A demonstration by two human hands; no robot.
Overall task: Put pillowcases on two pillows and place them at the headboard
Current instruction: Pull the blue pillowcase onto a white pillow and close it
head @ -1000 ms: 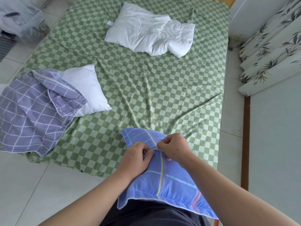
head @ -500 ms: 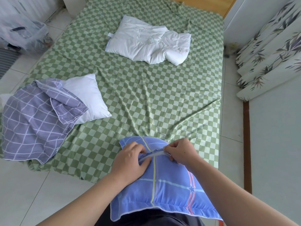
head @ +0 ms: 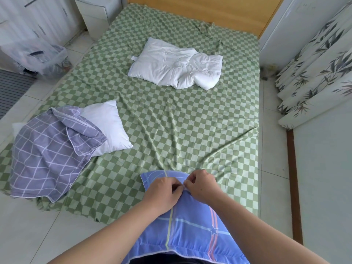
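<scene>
The blue pillowcase (head: 190, 229), already filled by its pillow, is lying at the near edge of the bed (head: 190, 130), propped against the person's body. The left hand (head: 163, 195) and right hand (head: 200, 187) are meeting at the seam on top, each pinching the fabric there between thumb and fingers; half a second ago the two hands were a little apart along that opening, and now they are touching, which suggests the closure is nearly finished, though the fastening itself is hidden under the fingers. Further left, the purple checked pillowcase (head: 45, 155) is lying crumpled over a white pillow (head: 108, 126) that is only partly inside, so that one is not yet done. A folded white quilt (head: 177, 67) is sitting far up the bed, near the wooden headboard (head: 209, 14), where no pillow is resting yet. The view is now taking in more of the headboard than before.
</scene>
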